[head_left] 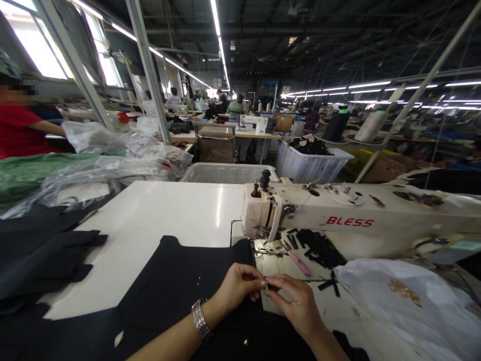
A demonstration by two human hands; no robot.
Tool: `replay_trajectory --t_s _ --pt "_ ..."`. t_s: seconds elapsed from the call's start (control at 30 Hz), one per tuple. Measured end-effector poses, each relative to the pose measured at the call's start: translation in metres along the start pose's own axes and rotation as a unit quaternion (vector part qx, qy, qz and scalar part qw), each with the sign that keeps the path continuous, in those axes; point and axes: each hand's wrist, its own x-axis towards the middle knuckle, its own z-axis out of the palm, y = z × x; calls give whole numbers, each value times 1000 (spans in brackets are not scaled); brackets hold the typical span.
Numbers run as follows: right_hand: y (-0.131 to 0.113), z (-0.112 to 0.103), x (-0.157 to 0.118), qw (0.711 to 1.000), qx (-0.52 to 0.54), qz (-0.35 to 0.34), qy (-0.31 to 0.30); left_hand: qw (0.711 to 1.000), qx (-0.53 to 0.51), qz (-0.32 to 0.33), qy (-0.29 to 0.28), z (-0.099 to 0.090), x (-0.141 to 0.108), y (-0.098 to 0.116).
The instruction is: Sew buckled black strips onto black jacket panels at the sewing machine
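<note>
My left hand (238, 288) and my right hand (296, 303) meet above a black fabric garment (188, 281), pinching a small metal piece (266, 286) between their fingertips. Its exact kind is too small to tell. The garment lies on the white sewing table (150, 215) just in front of the BLESS industrial sewing machine (338, 215). Pink thread snips (299, 263) and black fabric scraps (319, 248) lie by the needle area, right of my hands. A metal wristwatch (200, 318) circles my left wrist.
A folded black fabric pile (37, 263) lies left, and a white plastic bag (398, 301) lies right. Plastic-wrapped bundles (93, 170) fill the far left. Behind the table stand a translucent bin (225, 173) and a white crate (311, 163). A co-worker in a red top (18, 130) stands left.
</note>
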Motion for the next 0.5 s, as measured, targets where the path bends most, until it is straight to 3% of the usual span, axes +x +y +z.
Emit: replay_trajectory --t_s 0.13,0.27,0.37,0.5 --pt "2 0 -1 1000 12 22 6 1000 14 7 -24 -4 0 -1" --pt "8 3 -2 991 71 115 25 999 5 2 -43 -6 0 -3" --pt "12 6 -2 971 145 189 10 1000 0 1 -18 -4 0 -5" --pt "11 6 1 970 130 205 -8 1000 22 9 6 -1 -1 -6"
